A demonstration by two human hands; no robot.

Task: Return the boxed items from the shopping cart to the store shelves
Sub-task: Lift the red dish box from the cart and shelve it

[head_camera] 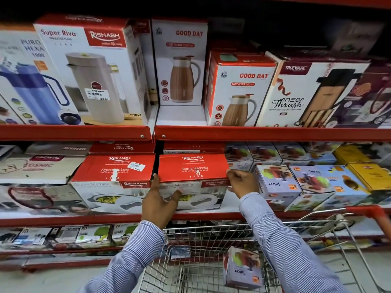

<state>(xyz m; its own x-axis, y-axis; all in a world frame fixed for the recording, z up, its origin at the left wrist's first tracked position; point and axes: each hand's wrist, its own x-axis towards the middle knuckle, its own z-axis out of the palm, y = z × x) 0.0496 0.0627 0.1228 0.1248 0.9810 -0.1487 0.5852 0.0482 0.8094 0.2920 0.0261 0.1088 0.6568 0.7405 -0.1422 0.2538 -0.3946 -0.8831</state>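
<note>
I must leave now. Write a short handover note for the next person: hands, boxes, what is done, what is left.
Left hand: on the left front of the red casserole box.
Right hand: holds its right end.
The box sits on the middle shelf, beside a matching box; likely just needs squaring up, then release.
Left: one juicer box visible in the cart; matching juicer boxes stand right of the casseroles.

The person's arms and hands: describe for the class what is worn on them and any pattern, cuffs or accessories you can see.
Both arms wear long shirt sleeves with fine blue-and-white vertical stripes, the left sleeve and right sleeve matching. The cuffs sit at the wrists. The left hand and right hand are bare: no gloves. No rings, watch or bracelet show.
</note>
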